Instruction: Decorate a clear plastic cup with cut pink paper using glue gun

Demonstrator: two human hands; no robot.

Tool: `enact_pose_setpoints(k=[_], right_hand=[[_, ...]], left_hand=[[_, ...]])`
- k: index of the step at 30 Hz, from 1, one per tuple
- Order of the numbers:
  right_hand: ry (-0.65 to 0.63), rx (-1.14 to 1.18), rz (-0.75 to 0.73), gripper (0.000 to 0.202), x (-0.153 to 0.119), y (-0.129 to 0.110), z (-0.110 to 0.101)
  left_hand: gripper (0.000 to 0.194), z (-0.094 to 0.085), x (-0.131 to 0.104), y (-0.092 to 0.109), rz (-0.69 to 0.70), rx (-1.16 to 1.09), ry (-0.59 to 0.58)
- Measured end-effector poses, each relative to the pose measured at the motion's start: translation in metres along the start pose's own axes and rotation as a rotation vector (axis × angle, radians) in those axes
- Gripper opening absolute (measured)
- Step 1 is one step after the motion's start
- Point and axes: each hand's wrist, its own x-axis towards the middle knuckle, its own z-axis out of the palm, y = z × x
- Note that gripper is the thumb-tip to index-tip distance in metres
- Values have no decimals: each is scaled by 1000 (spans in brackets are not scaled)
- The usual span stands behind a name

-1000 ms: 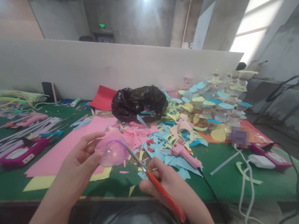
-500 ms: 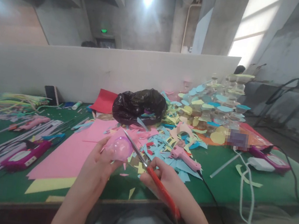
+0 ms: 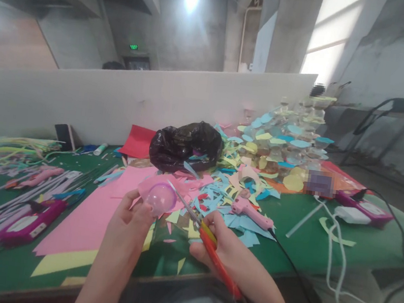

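Observation:
Near the table's front edge, my left hand [image 3: 133, 224] grips a clear, rounded plastic cup [image 3: 160, 200] with a purple rim, and pink paper [image 3: 146, 182] lies against it. My right hand [image 3: 212, 240] is closed on red-handled scissors [image 3: 214, 257], whose blades point up and left to the cup's rim. A yellow part shows on the scissors' handle under my fingers. Whether the blades touch the paper I cannot tell. Behind the hands lie blue, yellow and pink paper scraps [image 3: 214, 200].
A black plastic bag [image 3: 186, 147] sits behind the scraps. Cups with coloured paper [image 3: 292, 143] are stacked at the back right. A pink glue gun [image 3: 253, 214] and its cable lie right of my hands. Pink sheets [image 3: 83, 223] and a magenta device [image 3: 31, 222] are at left.
The view has shifted slightly. My left hand has turned the cup a little, and more pink paper shows behind it. The scissors' yellow handle part is now visible.

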Motion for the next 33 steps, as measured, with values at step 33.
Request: enact_pose_setpoints(k=[33], right_hand=[[14,-47,-19,41,4,9,1]], left_hand=[[50,-7,3,2,19,49,80]])
